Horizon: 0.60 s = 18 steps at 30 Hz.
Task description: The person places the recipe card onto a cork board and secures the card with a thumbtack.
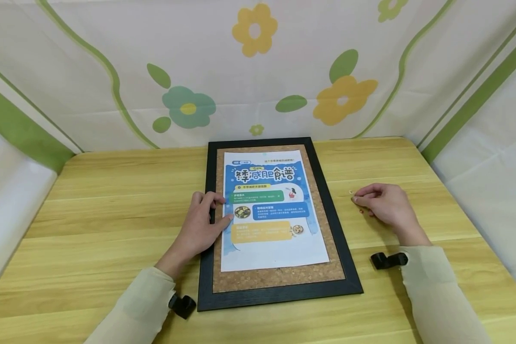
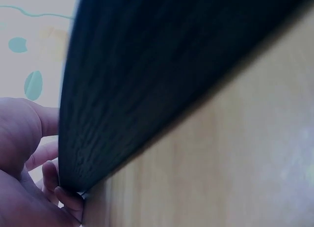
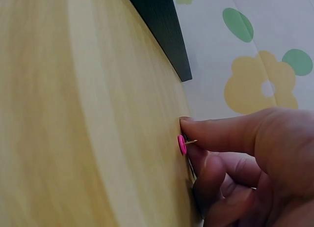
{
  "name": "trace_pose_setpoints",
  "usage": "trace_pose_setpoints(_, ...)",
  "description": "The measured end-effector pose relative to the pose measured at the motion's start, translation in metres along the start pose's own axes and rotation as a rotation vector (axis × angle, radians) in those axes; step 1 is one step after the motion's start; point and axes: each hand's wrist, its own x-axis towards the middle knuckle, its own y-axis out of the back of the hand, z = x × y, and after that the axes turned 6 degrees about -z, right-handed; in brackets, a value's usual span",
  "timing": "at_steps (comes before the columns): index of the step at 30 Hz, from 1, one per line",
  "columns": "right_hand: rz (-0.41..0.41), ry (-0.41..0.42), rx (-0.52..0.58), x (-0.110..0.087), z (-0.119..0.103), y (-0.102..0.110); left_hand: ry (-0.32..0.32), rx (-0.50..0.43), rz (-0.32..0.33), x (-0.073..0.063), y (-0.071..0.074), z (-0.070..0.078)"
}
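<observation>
A printed poster (image 1: pixel 266 253) with blue, green and yellow panels lies on a black-framed cork board (image 1: pixel 279 298). My left hand (image 1: pixel 202 222) rests over the board's left side, thumb and index finger spread and touching near the poster's left edge. At the right, my right hand (image 1: pixel 384 205) reaches down to the table with bent fingers, thumb and index tips close together. A pink thumbtack (image 3: pixel 182 144) lies point up beside these fingertips. A pale tack (image 1: pixel 350 191) is just ahead of them. Whether the fingertips pinch a tack is hidden.
The board lies on a wood-grain table (image 1: pixel 124 205). Behind it hangs a white flower-print cloth (image 1: pixel 241 81), which also walls both sides. Black clips (image 1: pixel 389 260) sit at the sleeve cuffs. A small pale green dot (image 1: pixel 264 154) shows at the poster's top edge.
</observation>
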Motion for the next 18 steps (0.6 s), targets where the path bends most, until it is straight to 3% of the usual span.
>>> trace_pose_setpoints(11,0.010,0.010,-0.059,-0.0045,-0.0037,-0.0022,-0.033,0.003,-0.008,0.0029,0.0009,-0.0042)
trace_pose_setpoints(18,0.050,0.035,0.099,-0.0075,-0.0046,-0.0044,-0.036,0.004,-0.016,0.0036,0.0028,-0.0072)
